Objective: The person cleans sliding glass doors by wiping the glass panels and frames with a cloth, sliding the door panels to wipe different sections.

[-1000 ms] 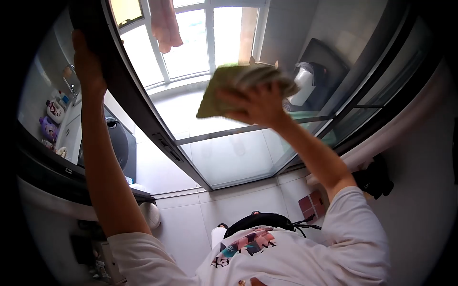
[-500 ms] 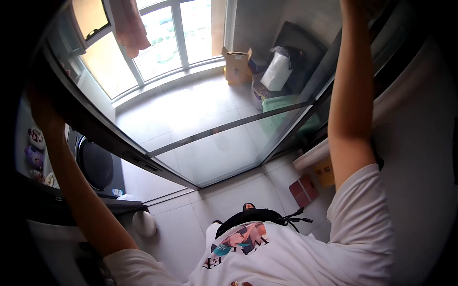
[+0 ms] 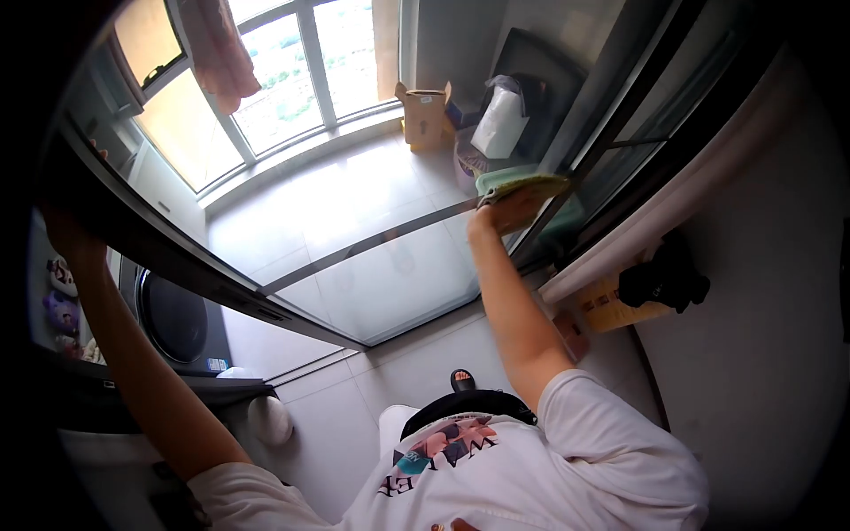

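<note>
A sliding glass door panel [image 3: 398, 296] with a dark frame [image 3: 199, 248] stands in front of me. My right hand [image 3: 513, 211] holds a green cloth [image 3: 522, 183] against the glass, near the panel's right side and about level with the grey crossbar [image 3: 372, 236]. The cloth covers part of the fingers. On the left, my left hand [image 3: 73, 237] is closed round the dark edge of the door frame; deep shadow hides much of it.
Behind the glass are a cardboard box [image 3: 426, 117], a white package [image 3: 500, 124] and a hanging pink cloth [image 3: 215, 57]. A dark washing machine [image 3: 173, 314] is at left, with a white round object [image 3: 269, 420] nearby. Right are a curtain [image 3: 637, 230] and black cloth [image 3: 664, 279].
My right hand has come down and to the left from the top right, and the green cloth now shows in it. My left hand stays at the frame.
</note>
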Demonstrator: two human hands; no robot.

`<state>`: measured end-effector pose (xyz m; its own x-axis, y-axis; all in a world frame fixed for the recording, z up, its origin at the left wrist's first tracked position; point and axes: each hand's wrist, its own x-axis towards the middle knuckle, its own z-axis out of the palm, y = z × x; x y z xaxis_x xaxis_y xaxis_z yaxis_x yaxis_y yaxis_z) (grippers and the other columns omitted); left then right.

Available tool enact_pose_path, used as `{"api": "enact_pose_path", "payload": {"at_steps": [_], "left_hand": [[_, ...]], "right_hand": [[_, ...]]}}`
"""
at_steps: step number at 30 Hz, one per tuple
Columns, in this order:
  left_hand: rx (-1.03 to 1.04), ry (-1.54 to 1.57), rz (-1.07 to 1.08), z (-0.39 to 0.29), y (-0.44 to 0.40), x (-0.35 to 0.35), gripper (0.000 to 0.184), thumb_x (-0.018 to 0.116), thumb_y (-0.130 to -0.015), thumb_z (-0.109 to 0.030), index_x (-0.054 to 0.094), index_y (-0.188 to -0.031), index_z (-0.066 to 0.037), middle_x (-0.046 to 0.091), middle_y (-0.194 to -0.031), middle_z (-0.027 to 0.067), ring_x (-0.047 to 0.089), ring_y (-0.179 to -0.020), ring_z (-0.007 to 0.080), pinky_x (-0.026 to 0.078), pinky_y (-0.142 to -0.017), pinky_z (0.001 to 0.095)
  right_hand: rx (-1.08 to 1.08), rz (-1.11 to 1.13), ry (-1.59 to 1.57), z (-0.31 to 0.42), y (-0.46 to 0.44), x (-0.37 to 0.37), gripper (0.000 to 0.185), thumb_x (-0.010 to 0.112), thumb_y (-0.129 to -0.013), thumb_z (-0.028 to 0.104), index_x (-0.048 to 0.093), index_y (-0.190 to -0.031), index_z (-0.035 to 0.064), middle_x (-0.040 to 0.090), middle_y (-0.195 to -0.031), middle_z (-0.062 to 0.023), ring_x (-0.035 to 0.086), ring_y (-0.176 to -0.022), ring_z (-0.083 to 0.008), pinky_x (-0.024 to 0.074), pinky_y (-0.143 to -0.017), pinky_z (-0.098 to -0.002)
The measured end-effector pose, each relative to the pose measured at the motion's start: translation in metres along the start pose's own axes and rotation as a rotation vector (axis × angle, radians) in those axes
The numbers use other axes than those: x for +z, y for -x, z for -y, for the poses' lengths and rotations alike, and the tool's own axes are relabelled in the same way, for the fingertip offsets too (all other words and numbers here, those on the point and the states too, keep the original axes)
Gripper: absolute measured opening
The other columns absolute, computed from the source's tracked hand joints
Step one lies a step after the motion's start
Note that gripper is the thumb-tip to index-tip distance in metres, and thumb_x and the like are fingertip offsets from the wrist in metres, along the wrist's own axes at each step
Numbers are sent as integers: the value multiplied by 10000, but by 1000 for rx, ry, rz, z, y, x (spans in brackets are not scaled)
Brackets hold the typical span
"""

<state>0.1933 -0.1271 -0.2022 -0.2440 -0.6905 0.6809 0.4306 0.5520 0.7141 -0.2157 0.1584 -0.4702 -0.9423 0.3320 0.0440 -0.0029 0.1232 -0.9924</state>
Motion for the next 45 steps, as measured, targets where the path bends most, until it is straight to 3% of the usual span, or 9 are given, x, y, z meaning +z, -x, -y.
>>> {"api": "enact_pose_path", "payload": {"at_steps": [4, 12, 16, 22, 27, 35, 38, 42, 45], "left_hand": [[78, -152, -90, -10, 7, 31, 484, 312, -957, -401, 402, -1275, -48, 534, -1178, 138, 543, -1067, 258, 444, -936, 382], [128, -294, -135, -16, 16, 52, 430, 282, -966, -389, 417, -1243, -88, 597, -1022, 132, 627, -876, 246, 517, -802, 340], [91, -326, -214, -20, 16, 57, 432, 277, -967, -385, 417, -1233, -75, 597, -1023, 133, 628, -870, 244, 523, -793, 338], [71, -217, -235, -27, 26, 75, 440, 268, -970, -384, 411, -1238, -66, 586, -1042, 151, 610, -916, 256, 498, -856, 364], [133, -154, -177, -26, 25, 71, 450, 310, -963, -366, 397, -1264, -44, 572, -1080, 157, 598, -953, 274, 477, -893, 420], [145, -63, -151, -15, 14, 55, 447, 345, -947, -368, 422, -1254, -52, 568, -1086, 162, 596, -975, 277, 470, -910, 444], [129, -59, -148, -15, 14, 55, 462, 342, -946, -382, 401, -1270, -57, 565, -1085, 166, 596, -967, 281, 471, -904, 443], [291, -314, -81, -1, -5, 17, 364, 398, -939, -257, 456, -1213, -24, 576, -1090, 125, 599, -922, 216, 500, -807, 312], [310, -421, 104, -2, -6, 13, 324, 439, -930, -183, 482, -1184, 13, 584, -1089, 128, 601, -916, 196, 507, -795, 279]], "right_hand": [[418, 266, 275, 3, 65, 6, 753, 407, -899, 414, -39, -1420, 102, -6, -1483, -130, 38, -1376, -239, 30, -1129, -370], [-1059, 487, -95, 46, 223, 3, 729, 502, -815, 488, 281, -1384, 89, 31, -1452, -262, -42, -1284, -550, -35, -966, -679], [-1730, 235, 32, 68, 155, 10, 578, 402, -820, 600, 474, -1281, 258, 214, -1460, -105, 195, -1267, -431, 97, -954, -648], [-1421, 7, -30, 75, 11, -1, 702, 235, -880, 582, 184, -1421, 137, 104, -1465, -208, 68, -1335, -422, 14, -1040, -568], [-791, -17, 73, -19, -73, 22, 801, 436, -862, 465, -17, -1429, 128, 18, -1480, -158, 37, -1371, -280, 42, -1129, -387], [-297, -87, 736, -63, 102, 46, 815, 475, -879, 266, -118, -1401, 68, -101, -1470, -161, -20, -1366, -317, 33, -1129, -428], [321, 517, 585, -11, 207, 26, 868, 489, -862, 368, -107, -1397, 34, -115, -1464, -183, -56, -1365, -320, -2, -1124, -429], [792, 294, -12, -10, 297, 39, 654, 154, -934, 460, 57, -1411, 23, 62, -1472, -181, 127, -1350, -304, 90, -1118, -390], [502, 345, -21, -17, 324, 36, 650, 190, -931, 448, 63, -1410, 27, 78, -1467, -186, 134, -1348, -309, 99, -1115, -402]]}}
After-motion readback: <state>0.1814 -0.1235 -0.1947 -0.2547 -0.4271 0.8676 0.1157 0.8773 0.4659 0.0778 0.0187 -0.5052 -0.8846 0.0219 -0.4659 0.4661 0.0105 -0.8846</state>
